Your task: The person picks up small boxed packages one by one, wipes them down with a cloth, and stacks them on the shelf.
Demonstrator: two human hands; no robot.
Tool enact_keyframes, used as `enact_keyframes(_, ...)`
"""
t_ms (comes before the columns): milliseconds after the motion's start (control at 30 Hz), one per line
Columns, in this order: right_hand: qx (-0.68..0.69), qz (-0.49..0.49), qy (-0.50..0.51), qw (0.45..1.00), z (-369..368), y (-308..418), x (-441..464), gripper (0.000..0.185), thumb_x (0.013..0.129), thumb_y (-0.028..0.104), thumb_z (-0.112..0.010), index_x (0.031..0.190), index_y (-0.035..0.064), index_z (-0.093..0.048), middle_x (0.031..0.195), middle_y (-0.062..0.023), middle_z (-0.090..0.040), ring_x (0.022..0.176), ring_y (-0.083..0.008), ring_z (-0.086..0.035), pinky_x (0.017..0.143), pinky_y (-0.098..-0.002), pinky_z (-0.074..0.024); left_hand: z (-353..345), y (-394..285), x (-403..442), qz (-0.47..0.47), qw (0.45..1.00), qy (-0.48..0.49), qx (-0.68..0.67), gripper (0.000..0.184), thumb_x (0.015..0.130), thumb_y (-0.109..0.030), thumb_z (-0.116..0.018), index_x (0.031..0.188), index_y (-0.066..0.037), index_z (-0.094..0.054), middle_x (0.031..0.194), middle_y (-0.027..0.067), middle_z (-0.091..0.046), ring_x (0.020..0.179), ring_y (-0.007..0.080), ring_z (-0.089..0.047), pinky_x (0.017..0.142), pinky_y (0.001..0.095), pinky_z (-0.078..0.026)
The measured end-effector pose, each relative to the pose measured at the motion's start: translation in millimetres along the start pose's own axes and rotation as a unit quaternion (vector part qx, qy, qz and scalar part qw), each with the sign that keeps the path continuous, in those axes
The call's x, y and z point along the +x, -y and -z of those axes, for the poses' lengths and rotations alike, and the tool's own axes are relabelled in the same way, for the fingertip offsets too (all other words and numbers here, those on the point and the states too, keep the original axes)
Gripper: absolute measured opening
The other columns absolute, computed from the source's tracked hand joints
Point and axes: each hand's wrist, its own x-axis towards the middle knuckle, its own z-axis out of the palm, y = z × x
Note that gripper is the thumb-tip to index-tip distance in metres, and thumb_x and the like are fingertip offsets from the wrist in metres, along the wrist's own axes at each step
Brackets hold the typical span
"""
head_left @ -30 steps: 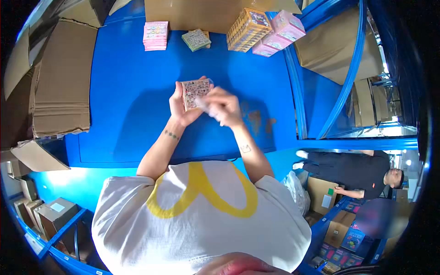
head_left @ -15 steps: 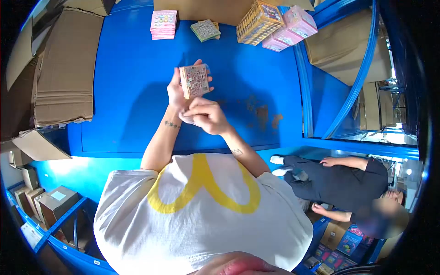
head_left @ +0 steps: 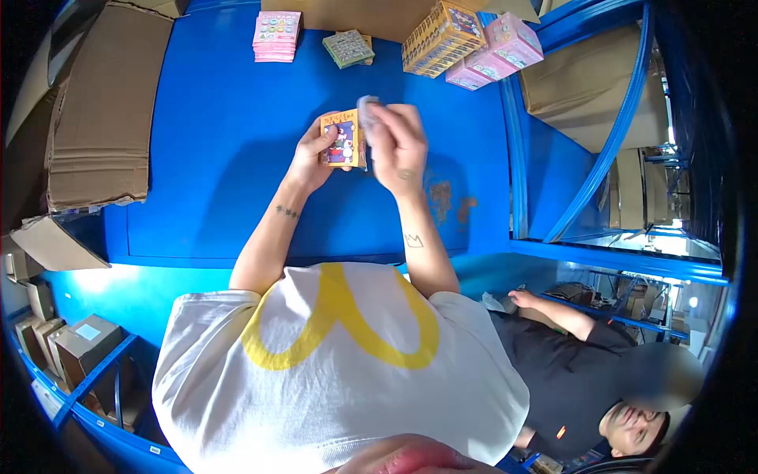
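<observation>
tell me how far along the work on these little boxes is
Perhaps done: the pink stack and orange stack on the blue table. In hand: an orange box in the left hand, a blurred whitish wad in the right hand. Left: at least this box, not yet set down; total unclear.

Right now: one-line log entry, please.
left hand: holds orange box | right hand: pale wad, blurred, beside box | pink stack on blue table
</observation>
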Motion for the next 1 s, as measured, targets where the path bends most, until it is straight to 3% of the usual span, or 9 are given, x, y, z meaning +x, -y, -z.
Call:
enact_keyframes(67,-0.053,0.011,0.024,0.998,-10,0,-8,0.026,0.081,-0.008,-0.053,0.101,0.0004,-0.069,0.096,-0.0097,-0.06,0.07,-0.0189,-0.052,0.061,-0.0284,-0.0442,1,-1,-2,-0.01,1.0,0.007,-0.009,0.038,0.097,-0.018,-0.059,0.129,-0.003,-0.045,0.109,0.0157,-0.063,0.079,0.0203,-0.068,0.059,0.0301,-0.059)
enact_keyframes(133,-0.058,0.004,0.041,0.997,-10,8,-24,0.025,0.082,-0.008,-0.054,0.101,0.0008,-0.069,0.094,-0.0097,-0.06,0.069,-0.0195,-0.054,0.061,-0.0294,-0.0456,6,-5,1,-0.05,0.996,-0.071,0.028,0.039,0.097,-0.017,-0.058,0.131,-0.004,-0.043,0.109,0.0161,-0.062,0.079,0.0209,-0.068,0.058,0.0301,-0.059)
enact_keyframes(200,-0.012,-0.071,0.149,0.986,-10,19,-48,0.02,0.082,-0.006,-0.059,0.097,0.0013,-0.071,0.09,-0.008,-0.06,0.069,-0.0191,-0.055,0.06,-0.0274,-0.0454,10,-13,5,-0.091,0.982,-0.149,0.068,0.041,0.097,-0.015,-0.057,0.133,-0.004,-0.041,0.109,0.0164,-0.062,0.08,0.0216,-0.068,0.058,0.03,-0.06)
enact_keyframes(300,0.035,-0.036,0.197,0.979,-15,13,-87,0.021,0.08,-0.008,-0.061,0.095,0.0019,-0.071,0.087,-0.0082,-0.06,0.066,-0.0189,-0.055,0.058,-0.026,-0.0455,6,-22,1,-0.102,0.969,-0.197,0.11,0.041,0.097,-0.013,-0.057,0.134,-0.005,-0.04,0.111,0.0174,-0.061,0.085,0.0222,-0.067,0.064,0.031,-0.06)
enact_keyframes(367,-0.02,-0.012,0.216,0.976,-16,2,-106,0.026,0.078,-0.002,-0.065,0.103,0.0031,-0.068,0.1,-0.0099,-0.058,0.079,-0.023,-0.057,0.066,-0.0306,-0.0505,1,-23,2,-0.116,0.953,-0.243,0.14,0.042,0.097,-0.011,-0.056,0.135,-0.007,-0.039,0.114,0.0183,-0.059,0.09,0.0228,-0.067,0.07,0.0319,-0.06)
enact_keyframes(533,-0.185,0.037,0.041,0.981,-4,12,-63,0.038,0.077,0.007,-0.071,0.114,0.0018,-0.065,0.117,-0.0168,-0.055,0.101,-0.0318,-0.056,0.081,-0.0368,-0.0508,8,-17,4,-0.104,0.976,-0.185,0.057,0.045,0.096,-0.008,-0.055,0.138,-0.009,-0.037,0.121,0.0199,-0.057,0.1,0.0244,-0.064,0.079,0.0336,-0.059)
enact_keyframes(700,-0.243,-0.01,0.083,0.966,-14,-13,-26,0.059,0.07,0.018,-0.079,0.122,0.0029,-0.058,0.13,-0.0228,-0.045,0.109,-0.0397,-0.05,0.082,-0.0481,-0.0507,-13,-3,2,-0.098,0.978,-0.129,0.128,0.044,0.1,-0.016,-0.05,0.14,-0.009,-0.036,0.124,0.0196,-0.056,0.104,0.0275,-0.065,0.082,0.0359,-0.058)
enact_keyframes(867,-0.245,-0.034,0.108,0.963,-15,-19,-23,0.065,0.067,0.019,-0.081,0.125,0.0024,-0.056,0.131,-0.0252,-0.044,0.107,-0.0409,-0.051,0.084,-0.0466,-0.0504,-23,-6,0,-0.105,0.98,-0.103,0.135,0.047,0.102,-0.021,-0.046,0.145,-0.011,-0.031,0.13,0.023,-0.053,0.11,0.0329,-0.062,0.088,0.0409,-0.055)
enact_keyframes(1000,-0.194,-0.035,0.082,0.977,16,-23,18,0.058,0.069,0.014,-0.079,0.123,0.0057,-0.059,0.129,-0.0191,-0.053,0.11,-0.0344,-0.056,0.09,-0.0393,-0.0498,-29,-8,-3,-0.098,0.989,-0.085,0.072,0.05,0.102,-0.027,-0.044,0.146,-0.01,-0.03,0.131,0.0231,-0.053,0.113,0.0351,-0.06,0.094,0.0438,-0.05)
